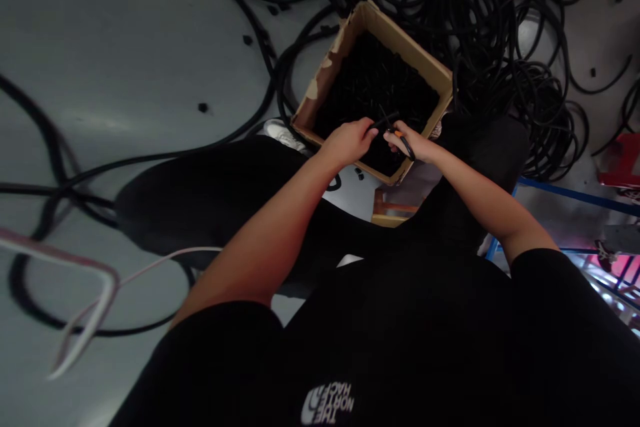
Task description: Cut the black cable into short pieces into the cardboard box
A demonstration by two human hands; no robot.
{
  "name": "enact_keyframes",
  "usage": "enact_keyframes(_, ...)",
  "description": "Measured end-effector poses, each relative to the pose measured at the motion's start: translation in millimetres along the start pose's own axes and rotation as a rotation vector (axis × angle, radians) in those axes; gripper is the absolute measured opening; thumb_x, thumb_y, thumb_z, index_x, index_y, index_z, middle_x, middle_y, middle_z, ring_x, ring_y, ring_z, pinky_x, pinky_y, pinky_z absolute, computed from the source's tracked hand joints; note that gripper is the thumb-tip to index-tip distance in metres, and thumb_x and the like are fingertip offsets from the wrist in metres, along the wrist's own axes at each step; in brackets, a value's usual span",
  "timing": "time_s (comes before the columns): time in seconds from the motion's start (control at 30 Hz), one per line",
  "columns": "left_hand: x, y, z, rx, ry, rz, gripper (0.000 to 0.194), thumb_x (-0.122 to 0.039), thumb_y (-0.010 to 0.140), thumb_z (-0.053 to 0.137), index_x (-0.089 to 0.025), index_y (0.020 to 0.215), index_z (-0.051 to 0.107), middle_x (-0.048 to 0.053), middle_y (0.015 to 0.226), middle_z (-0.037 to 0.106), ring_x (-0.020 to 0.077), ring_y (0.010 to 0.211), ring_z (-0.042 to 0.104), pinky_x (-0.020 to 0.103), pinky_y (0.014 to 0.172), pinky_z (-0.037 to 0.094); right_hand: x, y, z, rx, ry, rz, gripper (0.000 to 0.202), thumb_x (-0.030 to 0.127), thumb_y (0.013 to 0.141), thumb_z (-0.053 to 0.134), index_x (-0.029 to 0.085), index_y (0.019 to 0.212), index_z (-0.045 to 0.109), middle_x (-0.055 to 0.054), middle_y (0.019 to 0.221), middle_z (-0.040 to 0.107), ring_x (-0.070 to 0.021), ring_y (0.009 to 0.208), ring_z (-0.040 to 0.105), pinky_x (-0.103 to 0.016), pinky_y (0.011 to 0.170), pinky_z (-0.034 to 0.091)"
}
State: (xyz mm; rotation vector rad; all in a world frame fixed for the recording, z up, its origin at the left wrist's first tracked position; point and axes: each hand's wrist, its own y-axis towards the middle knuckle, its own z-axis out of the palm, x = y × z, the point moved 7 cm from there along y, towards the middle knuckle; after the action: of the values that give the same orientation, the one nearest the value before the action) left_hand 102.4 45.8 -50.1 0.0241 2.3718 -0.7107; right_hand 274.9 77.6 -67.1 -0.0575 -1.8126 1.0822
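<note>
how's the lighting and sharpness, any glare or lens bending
Head view: dim overall, the pieces inside the cardboard box sinking to near black; soft glare on the grey floor; wide-angle stretch toward the edges; lower right background brighter, hard to make out.

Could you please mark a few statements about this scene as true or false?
1. The right hand grips a tool with orange and black on its handle. True.
2. The cardboard box is closed. False: it is open, with dark pieces visible inside.
3. The left hand holds a thin black piece. True.
4. The large tangle of black tubing lies inside the box. False: it lies outside, beside the box.
</note>
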Motion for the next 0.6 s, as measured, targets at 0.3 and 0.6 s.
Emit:
enact_keyframes(0.3, 2.2, -0.5, 6.7, 0.062, 0.090, -0.048, 0.046, -0.037, 0.123, 0.048, -0.022, 0.158, 0.074, 0.021, 0.148, 0.083, 0.0439, 0.137, 0.081, 0.051, 0.117, 0.062, 3.4, -15.9, 2.3, 0.067, -0.109, 0.092, 0.020, 0.029, 0.122, 0.074, 0.025, 0.112, 0.057, 0.009, 0.067, 0.053, -0.0112, 0.054, 0.054, -0.016, 0.046, 0.044)
enact_keyframes(0.6, 34.1, 16.7, 12.3, -0.007, -0.065, -0.208, 0.049, -0.044, 0.124, 0.053, -0.013, 0.158, 0.069, 0.027, 0.142, 0.082, 0.0458, 0.142, 0.077, 0.052, 0.125, 0.058, 1.5, -21.3, -3.3, 0.015, -0.200, 0.149, 0.025, 0.014, 0.116, 0.072, 0.025, 0.100, 0.055, 0.009, 0.062, 0.054, -0.0112, 0.051, 0.054, -0.017, 0.046, 0.041)
